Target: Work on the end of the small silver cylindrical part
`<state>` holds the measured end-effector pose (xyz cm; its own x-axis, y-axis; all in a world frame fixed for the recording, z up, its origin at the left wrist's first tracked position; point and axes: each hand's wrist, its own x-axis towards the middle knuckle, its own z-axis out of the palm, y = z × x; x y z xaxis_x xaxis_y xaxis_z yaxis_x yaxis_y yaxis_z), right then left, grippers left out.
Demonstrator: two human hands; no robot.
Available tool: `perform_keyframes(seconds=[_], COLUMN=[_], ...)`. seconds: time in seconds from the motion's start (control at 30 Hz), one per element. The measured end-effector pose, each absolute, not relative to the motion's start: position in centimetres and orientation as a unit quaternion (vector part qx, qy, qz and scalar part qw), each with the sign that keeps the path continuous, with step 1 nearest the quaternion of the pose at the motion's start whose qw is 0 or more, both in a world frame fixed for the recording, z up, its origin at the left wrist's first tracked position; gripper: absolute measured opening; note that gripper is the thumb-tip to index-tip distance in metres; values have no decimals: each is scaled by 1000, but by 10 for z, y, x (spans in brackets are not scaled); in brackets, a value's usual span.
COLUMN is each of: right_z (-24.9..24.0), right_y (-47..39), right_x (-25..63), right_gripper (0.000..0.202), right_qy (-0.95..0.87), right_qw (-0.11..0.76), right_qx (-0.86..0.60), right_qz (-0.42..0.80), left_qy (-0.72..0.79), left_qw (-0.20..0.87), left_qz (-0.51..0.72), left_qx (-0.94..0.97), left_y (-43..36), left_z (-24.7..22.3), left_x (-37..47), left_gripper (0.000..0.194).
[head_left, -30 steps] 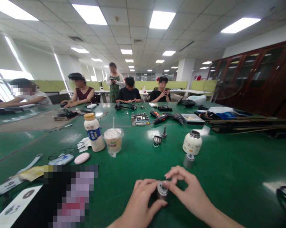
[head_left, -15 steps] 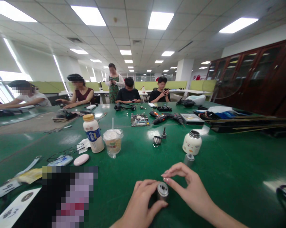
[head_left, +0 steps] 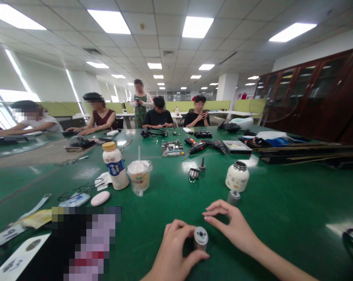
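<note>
Green table (head_left: 284, 207), left hand (head_left: 172, 251) around a metal cylinder (head_left: 200, 242)
At bottom centre, the left hand holds the cylinder between thumb and fingers; the right hand (head_left: 238, 230), lower right of centre, is free, with a narrow gap at its fingertips; the jar (head_left: 236, 177) stands above it; the cylinder, upright at bottom centre, looks stiff, sturdy, fairly heavy for its size and a little slippery, so best held around its smooth side, off the holed top

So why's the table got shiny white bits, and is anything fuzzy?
Head view: the green table is glossy, so those bits are probably ceiling lights reflecting; head view, far back: the green dividers look a little soft.
</note>
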<state>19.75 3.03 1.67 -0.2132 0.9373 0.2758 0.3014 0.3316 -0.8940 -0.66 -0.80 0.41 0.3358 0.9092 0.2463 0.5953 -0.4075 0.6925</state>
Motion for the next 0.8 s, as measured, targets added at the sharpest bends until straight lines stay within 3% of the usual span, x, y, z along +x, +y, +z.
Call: perform_keyframes(seconds=[0.1,0.33,0.53,0.67,0.8], right_z=[32,37,40,41,39], right_y=[18,2,7,1,5], right_x=[189,172,183,182,178], right_gripper=[20,8,18,25,12], right_qy=[-670,-702,-693,-729,-698], right_qw=[467,415,471,425,432], right_qx=[-429,-438,-479,-432,-447], right_qz=[386,378,263,317,355], left_qy=[504,507,500,498,504], left_qw=[234,210,205,193,178], left_qz=[316,311,313,312,320], left_qx=[769,776,781,786,783], left_y=[-8,-9,-6,-5,-5], left_z=[5,3,0,-4,-6], left_x=[-5,-3,-4,-3,-3], left_gripper=[35,31,34,32,33])
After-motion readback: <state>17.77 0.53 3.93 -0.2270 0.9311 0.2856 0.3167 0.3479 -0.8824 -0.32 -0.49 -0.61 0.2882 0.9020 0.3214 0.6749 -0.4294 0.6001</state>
